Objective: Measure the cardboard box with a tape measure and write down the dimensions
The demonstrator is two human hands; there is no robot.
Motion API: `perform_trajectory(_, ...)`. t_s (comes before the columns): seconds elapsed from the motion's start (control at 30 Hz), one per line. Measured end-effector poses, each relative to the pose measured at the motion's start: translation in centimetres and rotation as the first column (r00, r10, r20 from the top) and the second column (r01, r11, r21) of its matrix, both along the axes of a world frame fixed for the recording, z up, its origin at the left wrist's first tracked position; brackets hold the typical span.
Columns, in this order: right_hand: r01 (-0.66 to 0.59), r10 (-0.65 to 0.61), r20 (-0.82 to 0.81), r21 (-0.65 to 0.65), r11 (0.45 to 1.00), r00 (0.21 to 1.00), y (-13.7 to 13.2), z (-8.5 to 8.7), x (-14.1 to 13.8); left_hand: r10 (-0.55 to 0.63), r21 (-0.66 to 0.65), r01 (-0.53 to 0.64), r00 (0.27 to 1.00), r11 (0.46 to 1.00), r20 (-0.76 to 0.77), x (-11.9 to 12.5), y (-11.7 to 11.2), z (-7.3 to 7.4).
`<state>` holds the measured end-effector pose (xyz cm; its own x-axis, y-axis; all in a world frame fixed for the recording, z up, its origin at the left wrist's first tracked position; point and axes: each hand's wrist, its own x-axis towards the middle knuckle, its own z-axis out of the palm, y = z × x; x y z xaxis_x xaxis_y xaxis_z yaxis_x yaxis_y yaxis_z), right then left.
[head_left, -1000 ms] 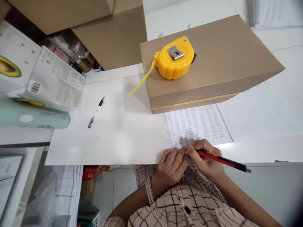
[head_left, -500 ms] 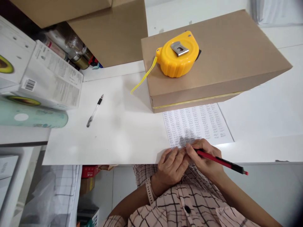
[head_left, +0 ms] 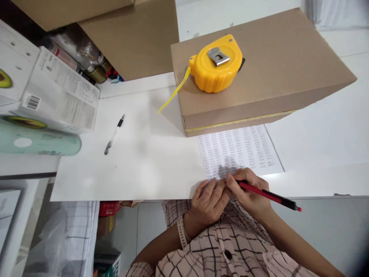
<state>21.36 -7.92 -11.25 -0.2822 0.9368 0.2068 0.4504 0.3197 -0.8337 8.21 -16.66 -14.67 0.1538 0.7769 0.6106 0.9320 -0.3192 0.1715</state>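
My right hand (head_left: 250, 192) is closed round a red pen (head_left: 269, 196), whose tip rests at the near edge of a printed sheet (head_left: 239, 150) covered in rows of small marks. My left hand (head_left: 208, 204) lies beside it, fingers curled, touching the sheet's lower corner and the tips of the right hand's fingers. Both hands are at the front edge of a large white board (head_left: 138, 154). A flat cardboard box (head_left: 268, 73) covers the far part of the sheet, and a yellow tape measure (head_left: 216, 64) lies on it.
A clear ballpoint pen (head_left: 114, 134) lies on the white board to the left. White printed cartons (head_left: 54, 92) and a pale green bottle (head_left: 37, 140) stand at the left edge. Larger cardboard boxes (head_left: 135, 38) are stacked at the back.
The hands and red pen have hardly moved; only the camera has shifted slightly.
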Motion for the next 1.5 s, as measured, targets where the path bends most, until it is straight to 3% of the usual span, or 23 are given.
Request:
perform_trajectory(0.57,-0.002,-0.001,-0.039,-0.061,0.998,0.999,0.20,0.27,-0.12,0.006,0.016,-0.006,1.000,1.000,0.006,0.15,-0.17,-0.54)
perform_trajectory(1.5,-0.001,-0.004,-0.064,-0.084,0.996,0.998,-0.08,-0.28,0.33,-0.001,-0.017,0.001,1.000,1.000,-0.015,0.04,-0.21,-0.18)
